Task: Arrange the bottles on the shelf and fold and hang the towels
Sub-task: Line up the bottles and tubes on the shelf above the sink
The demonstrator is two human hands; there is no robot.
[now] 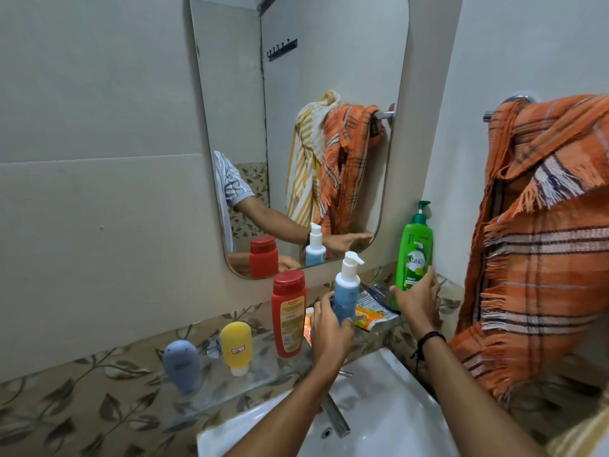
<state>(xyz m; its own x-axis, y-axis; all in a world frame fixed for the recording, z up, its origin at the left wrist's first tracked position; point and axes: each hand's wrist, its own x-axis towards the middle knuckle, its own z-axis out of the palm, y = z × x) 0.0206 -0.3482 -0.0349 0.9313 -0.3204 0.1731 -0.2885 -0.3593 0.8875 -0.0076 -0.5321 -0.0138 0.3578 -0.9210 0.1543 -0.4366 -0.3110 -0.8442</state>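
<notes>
A glass shelf (pixel 230 387) under the mirror carries a grey-blue tube (pixel 181 366), a yellow tube (pixel 236 347) and a red bottle (pixel 289 313), all upright. My left hand (pixel 329 331) grips a blue pump bottle (pixel 346 290) standing on the shelf. My right hand (pixel 417 300) wraps the base of a green pump bottle (pixel 414 255) at the shelf's right end. An orange checked towel (pixel 540 245) hangs bunched over the towel bar (pixel 494 113) on the right wall. A yellow striped towel (pixel 304 159) shows only in the mirror, beside the orange one.
Crumpled sachets (pixel 374 310) lie on the shelf between the two pump bottles. A white sink (pixel 389 400) with a metal tap (pixel 336 413) sits below my arms. The mirror (pixel 296 94) also reflects a hook rack.
</notes>
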